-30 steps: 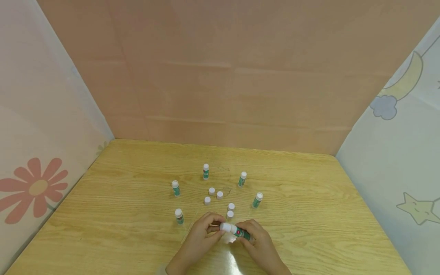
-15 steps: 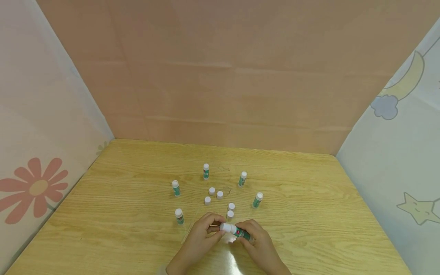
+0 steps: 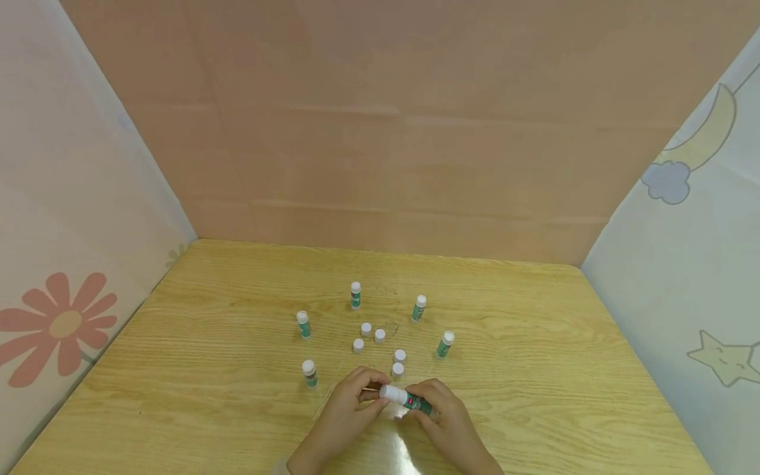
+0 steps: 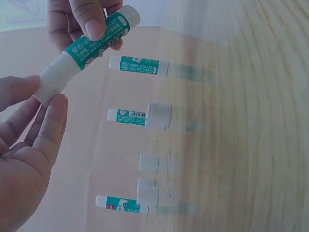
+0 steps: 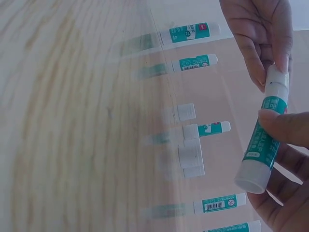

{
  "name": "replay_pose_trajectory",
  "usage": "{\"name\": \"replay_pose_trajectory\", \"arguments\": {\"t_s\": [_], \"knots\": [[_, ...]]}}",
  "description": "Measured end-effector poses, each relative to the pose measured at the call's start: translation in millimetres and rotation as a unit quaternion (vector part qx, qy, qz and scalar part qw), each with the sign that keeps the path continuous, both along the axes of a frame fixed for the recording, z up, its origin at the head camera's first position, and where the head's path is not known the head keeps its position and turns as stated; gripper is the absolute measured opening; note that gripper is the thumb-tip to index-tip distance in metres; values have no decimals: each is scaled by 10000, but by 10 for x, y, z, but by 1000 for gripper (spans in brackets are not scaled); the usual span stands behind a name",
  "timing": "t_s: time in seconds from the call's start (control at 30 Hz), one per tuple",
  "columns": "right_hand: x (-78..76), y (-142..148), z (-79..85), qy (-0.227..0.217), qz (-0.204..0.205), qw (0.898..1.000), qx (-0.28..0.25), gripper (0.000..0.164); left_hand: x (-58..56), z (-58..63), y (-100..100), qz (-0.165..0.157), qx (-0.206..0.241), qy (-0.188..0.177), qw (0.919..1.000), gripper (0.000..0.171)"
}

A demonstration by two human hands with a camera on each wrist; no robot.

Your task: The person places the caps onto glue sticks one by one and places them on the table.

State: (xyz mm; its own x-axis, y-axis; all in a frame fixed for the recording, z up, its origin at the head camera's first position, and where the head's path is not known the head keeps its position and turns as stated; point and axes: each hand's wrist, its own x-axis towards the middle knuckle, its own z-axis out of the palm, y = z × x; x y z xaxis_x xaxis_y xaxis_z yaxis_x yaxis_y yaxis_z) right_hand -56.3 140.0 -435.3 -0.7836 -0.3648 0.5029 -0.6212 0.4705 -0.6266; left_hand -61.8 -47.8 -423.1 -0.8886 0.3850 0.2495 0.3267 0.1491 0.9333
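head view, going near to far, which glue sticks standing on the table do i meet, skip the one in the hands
Near left glue stick → near right glue stick → farther left glue stick → farther right glue stick → back glue stick, the farthest.

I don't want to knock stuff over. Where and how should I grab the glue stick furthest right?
Probably pinch the glue stick round its green middle, coming from the right: it stands upright, is narrow and round, and the caps sit off to its left.
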Motion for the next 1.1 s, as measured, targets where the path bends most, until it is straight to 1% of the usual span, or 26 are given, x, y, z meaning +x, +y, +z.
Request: {"name": "replay_pose_trajectory", "arguments": {"t_s": [0.23, 0.47, 0.63, 0.8, 0.97, 1.1], "knots": [[-9, 9, -5, -186, 75, 9997, 136, 36, 12, 24, 6, 0, -105, 88, 9999, 23], [-11, 9, -5, -51, 69, 9997, 208, 35, 25, 56, 10, 13, -139, 51, 9999, 22], [-6, 2, 5, -41, 66, 9998, 189, 35, 26, 48, 10, 24, -134, -33, 9999, 22], [-7, 2, -5, -29, 78, 9997, 208, 35, 19, 26, 4, 41, -150, 32, 9999, 22], [-2, 1, -5, -89, 83, 9997, 221, 34, 26, 34, -3, 61, -121, 14, 9999, 20], [6, -6, 1, -45, 100, 9997, 202, 34, 35, 44, -8, 71, -112, 0, 9999, 19]]}}
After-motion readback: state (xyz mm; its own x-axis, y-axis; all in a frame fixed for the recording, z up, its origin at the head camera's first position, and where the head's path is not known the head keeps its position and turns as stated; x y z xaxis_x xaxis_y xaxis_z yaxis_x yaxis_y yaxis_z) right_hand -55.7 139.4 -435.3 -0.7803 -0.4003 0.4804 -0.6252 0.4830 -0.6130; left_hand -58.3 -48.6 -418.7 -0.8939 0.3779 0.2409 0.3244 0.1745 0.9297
